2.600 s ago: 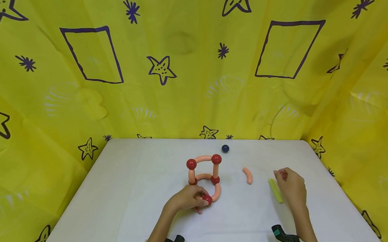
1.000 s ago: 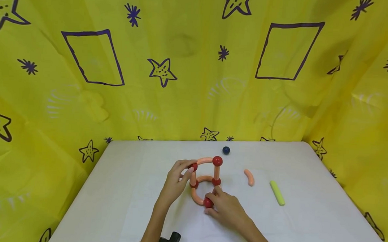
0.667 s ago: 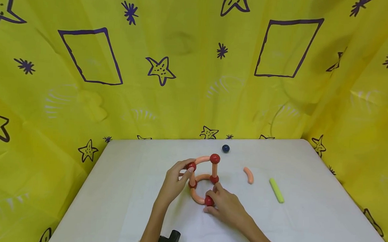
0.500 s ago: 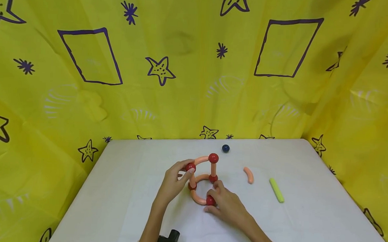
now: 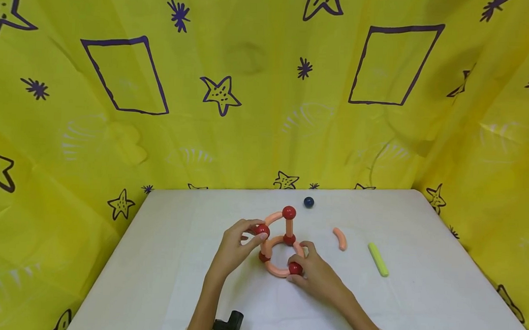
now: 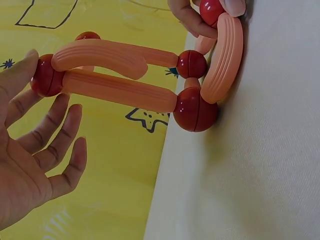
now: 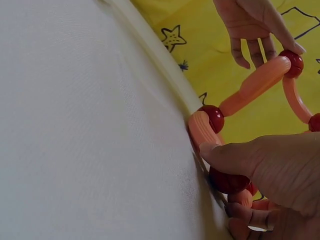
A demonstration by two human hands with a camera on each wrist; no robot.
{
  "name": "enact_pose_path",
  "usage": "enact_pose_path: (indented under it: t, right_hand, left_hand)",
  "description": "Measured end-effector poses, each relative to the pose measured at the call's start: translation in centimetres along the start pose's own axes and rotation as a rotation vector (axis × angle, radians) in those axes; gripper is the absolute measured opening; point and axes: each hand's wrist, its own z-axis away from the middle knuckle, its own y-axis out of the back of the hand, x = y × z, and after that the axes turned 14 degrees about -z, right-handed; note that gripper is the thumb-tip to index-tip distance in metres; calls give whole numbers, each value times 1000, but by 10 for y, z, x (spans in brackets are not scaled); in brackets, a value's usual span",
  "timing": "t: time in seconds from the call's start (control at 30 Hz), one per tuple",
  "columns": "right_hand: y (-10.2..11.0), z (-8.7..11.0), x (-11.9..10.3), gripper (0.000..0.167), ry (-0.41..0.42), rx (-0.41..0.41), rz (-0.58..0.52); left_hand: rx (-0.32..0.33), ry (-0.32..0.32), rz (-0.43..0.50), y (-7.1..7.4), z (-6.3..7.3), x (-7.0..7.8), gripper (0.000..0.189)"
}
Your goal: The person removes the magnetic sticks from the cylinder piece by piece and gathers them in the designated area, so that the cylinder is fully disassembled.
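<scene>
A frame of red balls and peach-coloured rods (image 5: 289, 227), straight and curved, stands on the white table. It has a ring of curved rods at the bottom and two upright straight rods. My left hand (image 5: 233, 247) pinches the upper left red ball (image 6: 48, 75) between thumb and index finger, its other fingers spread. From that ball a curved rod (image 6: 97, 56) reaches out with its far end free. My right hand (image 5: 319, 278) grips the front red ball (image 5: 295, 268) of the bottom ring, low at the table. The upper right red ball (image 5: 289, 213) is untouched.
A dark blue ball (image 5: 308, 202) lies near the back edge. To the right of the frame lie a loose curved peach rod (image 5: 339, 238) and a straight yellow-green rod (image 5: 378, 259). Yellow patterned cloth (image 5: 257, 135) rises behind the white table (image 5: 153, 278).
My left hand has gone from the front ball to the upper left ball. My right hand has come in from beside the yellow-green rod to the front ball. The frame has turned slightly.
</scene>
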Motion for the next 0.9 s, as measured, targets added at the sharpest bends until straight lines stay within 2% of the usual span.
enact_pose_path:
  t: [0.2,0.43,0.63,0.7,0.8,0.9]
  right_hand:
    - [8,-2,8,26,-15,-40,-80]
    - [17,-1,18,25,12,-96,-204]
    - [21,-2,27,24,90,-127,-274]
    - [21,-3,29,28,126,-122,-281]
    - [22,-5,31,37,167,-108,-288]
    - [21,-6,33,38,187,-86,-300]
  left_hand:
    - [8,-32,-5,0,-1,2,33]
    - [-71,-55,-28,3,2,4,36]
    - [-158,-140,-27,8,2,3,36]
    - [-179,-168,-11,8,2,2,35]
    - [-210,-186,1,8,2,2,34]
    - [-229,-185,-9,9,2,4,33]
